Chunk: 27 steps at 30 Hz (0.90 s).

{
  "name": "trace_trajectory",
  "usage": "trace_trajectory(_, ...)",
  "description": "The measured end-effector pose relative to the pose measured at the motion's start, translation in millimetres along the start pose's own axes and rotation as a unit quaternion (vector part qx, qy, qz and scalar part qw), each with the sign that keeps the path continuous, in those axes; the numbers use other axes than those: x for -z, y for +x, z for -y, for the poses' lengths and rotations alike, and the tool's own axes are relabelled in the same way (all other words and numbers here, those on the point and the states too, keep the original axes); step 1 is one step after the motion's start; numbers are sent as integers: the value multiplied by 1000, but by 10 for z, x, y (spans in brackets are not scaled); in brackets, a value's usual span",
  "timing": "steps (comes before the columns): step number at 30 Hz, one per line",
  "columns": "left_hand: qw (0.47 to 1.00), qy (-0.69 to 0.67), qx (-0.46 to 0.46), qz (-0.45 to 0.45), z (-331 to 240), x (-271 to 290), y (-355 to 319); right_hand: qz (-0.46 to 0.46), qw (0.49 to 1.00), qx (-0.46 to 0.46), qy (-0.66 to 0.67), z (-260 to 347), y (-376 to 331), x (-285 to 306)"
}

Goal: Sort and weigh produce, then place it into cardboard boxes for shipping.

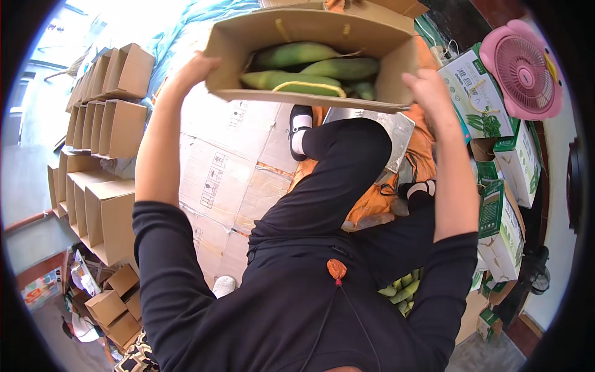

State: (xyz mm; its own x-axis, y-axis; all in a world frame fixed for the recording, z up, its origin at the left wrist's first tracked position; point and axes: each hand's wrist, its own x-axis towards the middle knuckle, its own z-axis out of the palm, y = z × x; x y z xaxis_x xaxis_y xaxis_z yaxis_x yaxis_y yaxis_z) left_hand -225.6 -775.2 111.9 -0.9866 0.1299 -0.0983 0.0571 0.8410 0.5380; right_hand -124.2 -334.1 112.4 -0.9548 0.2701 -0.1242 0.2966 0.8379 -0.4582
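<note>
An open brown cardboard box (310,28) is held up in front of me, tilted so that its inside shows. Several long green radishes (297,56) lie in it, and a yellow cord handle (307,85) loops along its near wall. My left hand (197,67) grips the box's left end, fingers partly hidden behind the cardboard. At the opposite end my right hand (427,90) clasps the right edge. Below the box, a flat metal plate (400,137) rests on orange cloth (365,198), near my feet.
Open cardboard boxes (108,198) are stacked along the left. Printed white-and-green boxes (480,93) line the right, with a pink fan (520,68) next to them. More green radishes (403,291) lie beside me at lower right. Flattened cardboard (217,167) covers the floor.
</note>
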Motion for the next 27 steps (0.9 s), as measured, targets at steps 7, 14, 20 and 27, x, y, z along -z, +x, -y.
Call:
trace_trajectory(7,979,201,17,16,1765,519,-986,120,989,83,-4,1140,-315,-1452)
trace_trajectory(14,987,117,110,9,3591,536,-2548,348,922,167,-39,1810,-1436,-2669)
trace_trajectory(20,961,131,228,81,4167,432,-3032,442,838,317,-46,1846,-1881,-3532)
trace_trajectory(27,914,153,328,-183,3805,304,-3141,213,949,219,76,1531,-1118,-2042)
